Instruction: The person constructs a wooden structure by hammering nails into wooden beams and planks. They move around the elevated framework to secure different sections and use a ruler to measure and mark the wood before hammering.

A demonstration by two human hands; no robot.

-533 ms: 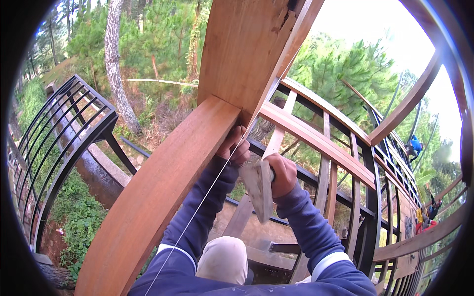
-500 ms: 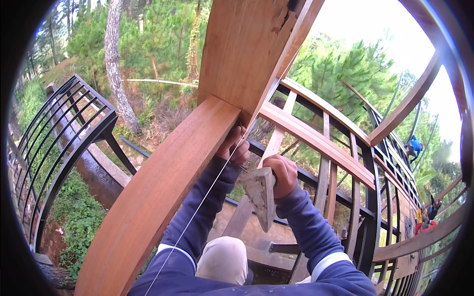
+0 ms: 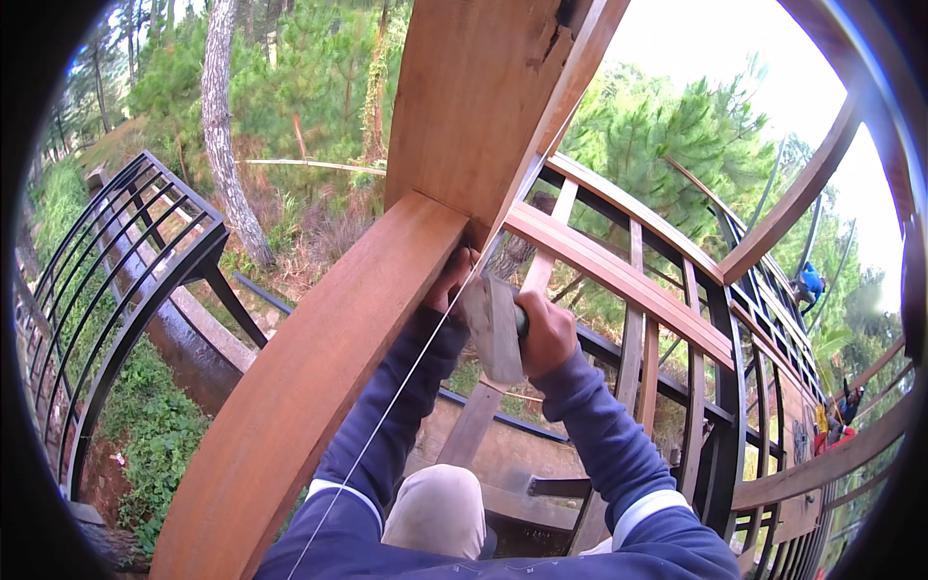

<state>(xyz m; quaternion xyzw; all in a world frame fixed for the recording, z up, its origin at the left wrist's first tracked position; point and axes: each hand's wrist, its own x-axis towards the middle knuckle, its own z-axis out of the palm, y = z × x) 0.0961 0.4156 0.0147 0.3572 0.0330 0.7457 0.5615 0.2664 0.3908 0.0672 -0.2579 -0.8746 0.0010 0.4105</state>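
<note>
One handled grey block [image 3: 493,338] is being clasped by the right grip [image 3: 548,336], right of the reddish beam [image 3: 319,372]; the left grip [image 3: 446,283], nearer that beam, is partly hiding, its hold unclear.

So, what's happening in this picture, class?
A person in a dark blue top is at work outdoors among timbers. The right hand grips a grey-brown, block-headed tool, held close to the left hand. That one is beside a reddish beam, near where it meets a broad timber; whether it holds anything is hidden.
</note>
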